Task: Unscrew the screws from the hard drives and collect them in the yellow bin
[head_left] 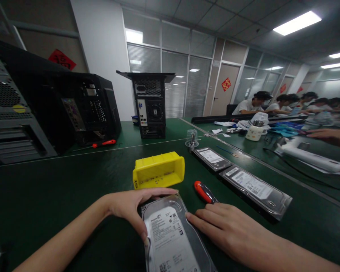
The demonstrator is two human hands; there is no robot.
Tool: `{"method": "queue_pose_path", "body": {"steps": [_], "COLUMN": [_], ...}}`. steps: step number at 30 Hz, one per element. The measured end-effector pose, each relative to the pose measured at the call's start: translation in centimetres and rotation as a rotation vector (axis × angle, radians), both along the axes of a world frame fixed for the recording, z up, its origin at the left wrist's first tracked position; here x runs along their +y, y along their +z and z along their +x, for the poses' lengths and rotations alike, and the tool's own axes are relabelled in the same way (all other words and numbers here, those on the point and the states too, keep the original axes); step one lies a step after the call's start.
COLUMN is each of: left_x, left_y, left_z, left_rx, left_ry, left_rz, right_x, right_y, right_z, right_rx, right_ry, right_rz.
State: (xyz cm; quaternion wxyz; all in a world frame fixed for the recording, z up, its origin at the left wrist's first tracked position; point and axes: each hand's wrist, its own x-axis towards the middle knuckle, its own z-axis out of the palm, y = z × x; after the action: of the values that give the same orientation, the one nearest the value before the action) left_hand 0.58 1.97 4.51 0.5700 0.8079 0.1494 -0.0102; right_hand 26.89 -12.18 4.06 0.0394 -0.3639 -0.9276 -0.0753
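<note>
1. A white rectangular ceiling light panel (297,22) at upper right is nearly blown out; a smaller white panel (333,65) glows farther back.
2. The tall glass partition (174,68) throws back bright, lamp-shaped reflections.
3. The flat dark-green desk (87,181) looks dim, falling almost to black at lower left, with a pale sheen toward the right.
4. Small print on the silver metal hard drive (164,234) is soft.
5. Wide-angle distortion stretches the black-and-silver metal computer case (14,94) at left.
6. Distant seated people (286,102) appear hazy; pixelation covers one face.
</note>
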Motion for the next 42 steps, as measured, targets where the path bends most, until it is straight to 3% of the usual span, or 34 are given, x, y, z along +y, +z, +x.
{"method": "queue_pose_path", "body": {"steps": [16, 18, 20, 23, 27, 32, 35, 38, 42], "left_x": [0.2, -0.3, -1.1, -2.8, -4.6, -5.3, -5.4, -5.4, -5.2], "left_y": [-0.6, -0.1, 0.6, 1.3, 0.9, -0.2, -0.5, -0.7, -1.0], "left_z": [0.2, 0.5, 1.1, 2.6, 4.3, 5.4, 5.6, 5.6, 5.5], "left_rx": [-0.122, -0.084, -0.025, 0.035, -0.066, -0.174, -0.185, -0.191, -0.191], "left_ry": [-0.023, 0.006, 0.062, 0.130, 0.133, 0.197, 0.246, 0.278, 0.290], "left_rz": [-0.068, -0.030, 0.048, 0.298, 0.473, 0.534, 0.554, 0.568, 0.582], "right_x": [-0.1, 0.1, 0.4, 1.2, 2.1, 2.4, 2.4, 2.6, 3.7], "right_y": [0.2, 0.4, 0.6, 0.5, -0.1, 1.3, 3.8, 6.8, 9.1], "right_z": [0.1, 0.4, 0.8, 1.1, 1.2, 2.1, 2.2, 1.0, -1.8], "right_rx": [0.107, 0.206, 0.306, 0.384, 0.420, 0.551, 0.786, 1.210, 1.367], "right_ry": [-0.012, -0.104, -0.311, -0.600, -0.683, -0.581, -0.431, -0.150, -0.023], "right_rz": [0.034, 0.053, 0.025, -0.105, -0.188, -0.220, -0.173, -0.191, -0.115]}}
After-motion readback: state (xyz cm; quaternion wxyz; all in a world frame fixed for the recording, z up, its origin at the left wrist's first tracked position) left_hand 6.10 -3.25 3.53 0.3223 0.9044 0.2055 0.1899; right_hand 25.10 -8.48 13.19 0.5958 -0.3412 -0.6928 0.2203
